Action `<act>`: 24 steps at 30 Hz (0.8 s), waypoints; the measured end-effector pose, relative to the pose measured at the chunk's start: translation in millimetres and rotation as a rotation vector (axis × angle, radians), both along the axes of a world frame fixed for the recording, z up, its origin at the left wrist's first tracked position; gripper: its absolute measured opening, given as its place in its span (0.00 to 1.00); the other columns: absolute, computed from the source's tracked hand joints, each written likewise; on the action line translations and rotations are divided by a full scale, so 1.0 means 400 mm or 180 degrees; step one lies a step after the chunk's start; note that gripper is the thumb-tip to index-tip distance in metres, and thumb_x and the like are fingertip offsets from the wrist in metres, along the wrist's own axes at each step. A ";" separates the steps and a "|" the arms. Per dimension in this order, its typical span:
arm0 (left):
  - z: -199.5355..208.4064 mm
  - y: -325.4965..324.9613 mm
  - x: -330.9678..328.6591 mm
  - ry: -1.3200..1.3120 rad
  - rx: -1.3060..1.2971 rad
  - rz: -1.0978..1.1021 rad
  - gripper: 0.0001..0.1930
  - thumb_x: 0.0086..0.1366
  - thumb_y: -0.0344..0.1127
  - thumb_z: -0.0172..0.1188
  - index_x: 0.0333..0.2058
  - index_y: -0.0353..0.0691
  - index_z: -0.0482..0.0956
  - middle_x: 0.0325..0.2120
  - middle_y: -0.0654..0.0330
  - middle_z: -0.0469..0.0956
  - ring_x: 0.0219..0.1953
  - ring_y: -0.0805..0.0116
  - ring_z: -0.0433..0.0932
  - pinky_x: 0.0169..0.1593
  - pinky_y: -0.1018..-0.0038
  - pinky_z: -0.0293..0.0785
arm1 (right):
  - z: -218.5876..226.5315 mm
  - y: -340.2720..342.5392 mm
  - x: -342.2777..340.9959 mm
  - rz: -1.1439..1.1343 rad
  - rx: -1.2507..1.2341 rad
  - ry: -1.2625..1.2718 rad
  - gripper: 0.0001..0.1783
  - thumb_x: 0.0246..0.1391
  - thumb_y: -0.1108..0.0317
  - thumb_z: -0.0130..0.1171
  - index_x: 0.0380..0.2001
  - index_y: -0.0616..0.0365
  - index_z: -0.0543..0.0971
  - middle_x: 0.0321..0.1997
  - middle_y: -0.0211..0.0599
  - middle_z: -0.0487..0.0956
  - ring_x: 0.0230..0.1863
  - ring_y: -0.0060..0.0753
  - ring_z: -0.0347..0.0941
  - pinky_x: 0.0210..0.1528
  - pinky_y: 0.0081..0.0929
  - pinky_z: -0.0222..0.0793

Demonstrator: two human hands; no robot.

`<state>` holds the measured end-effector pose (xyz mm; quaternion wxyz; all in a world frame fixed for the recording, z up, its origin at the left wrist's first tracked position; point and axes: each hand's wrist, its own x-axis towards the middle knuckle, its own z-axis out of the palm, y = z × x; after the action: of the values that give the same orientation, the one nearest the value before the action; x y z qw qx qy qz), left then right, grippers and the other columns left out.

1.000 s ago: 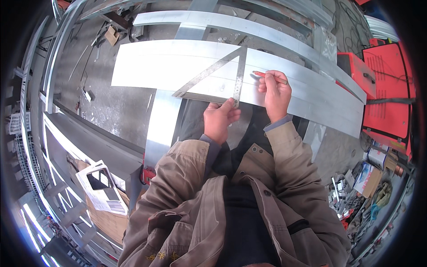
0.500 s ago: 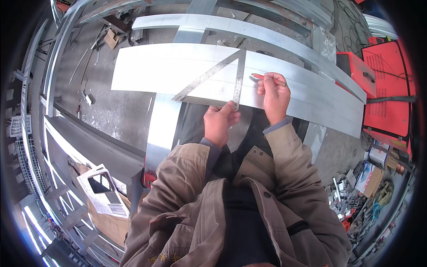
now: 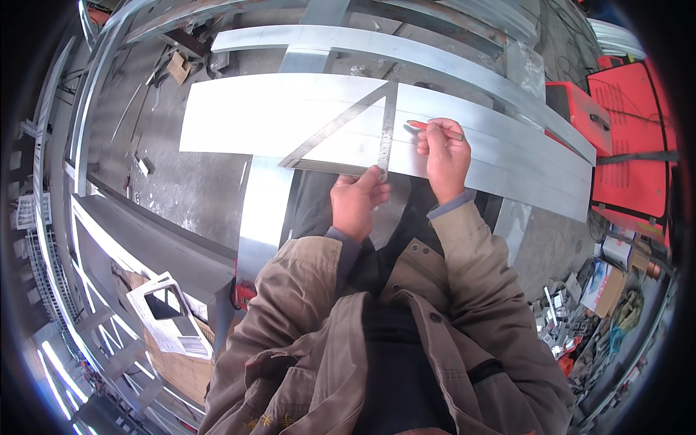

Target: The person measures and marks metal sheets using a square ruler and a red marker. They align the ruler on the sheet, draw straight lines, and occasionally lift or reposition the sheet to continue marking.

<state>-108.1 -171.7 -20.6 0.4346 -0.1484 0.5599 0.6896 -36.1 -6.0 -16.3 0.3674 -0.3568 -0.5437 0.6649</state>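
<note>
A triangular metal set square [image 3: 388, 127] lies on a long pale metal bar [image 3: 239, 116], its thicker edge along the bar's near side. My left hand [image 3: 357, 201] grips the square's near right corner, thumb on top and fingers curled below the edge. In my right hand [image 3: 446, 159] is a red pencil [image 3: 435, 130], its tip pointing left just right of the square's upright leg. Whether the tip touches the metal I cannot tell. Thin lines run along and across the bar.
A second metal bar [image 3: 362, 42] lies beyond, across the same supports [image 3: 264, 203]. Red machines [image 3: 629, 138] stand at the right. Metal offcuts [image 3: 562, 319] and a cardboard box [image 3: 605, 290] fill the lower right. Papers with a phone-like dark device [image 3: 165, 304] lie at the lower left.
The view has shifted very slightly. Both hands, the set square and the pencil keep nearly the same places.
</note>
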 end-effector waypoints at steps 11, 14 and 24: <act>-0.012 0.004 0.002 0.0061 -0.0183 0.0082 0.18 0.72 0.37 0.72 0.45 0.27 0.77 0.37 0.49 0.85 0.34 0.62 0.88 0.36 0.69 0.86 | -0.009 0.082 -0.123 0.0035 0.0563 -0.0588 0.10 0.75 0.65 0.61 0.50 0.61 0.81 0.45 0.34 0.89 0.34 0.16 0.78 0.33 0.20 0.77; -0.007 0.003 0.002 0.0063 -0.0158 0.0072 0.18 0.72 0.38 0.72 0.45 0.27 0.77 0.36 0.50 0.85 0.33 0.63 0.88 0.36 0.70 0.86 | -0.012 0.096 -0.146 0.0000 0.0754 -0.0768 0.11 0.74 0.64 0.63 0.50 0.61 0.82 0.44 0.32 0.89 0.34 0.16 0.79 0.31 0.21 0.77; -0.008 0.003 0.002 0.0088 -0.0204 -0.0006 0.19 0.74 0.39 0.71 0.46 0.27 0.76 0.36 0.50 0.84 0.33 0.64 0.86 0.36 0.69 0.85 | -0.015 0.112 -0.172 -0.0079 0.1017 -0.1031 0.10 0.72 0.64 0.62 0.45 0.61 0.84 0.40 0.36 0.93 0.33 0.27 0.87 0.41 0.26 0.81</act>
<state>-107.1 -170.6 -23.8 0.4225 -0.1522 0.5878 0.6729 -105.0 38.7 -22.1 0.3353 -0.4029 -0.6895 0.4998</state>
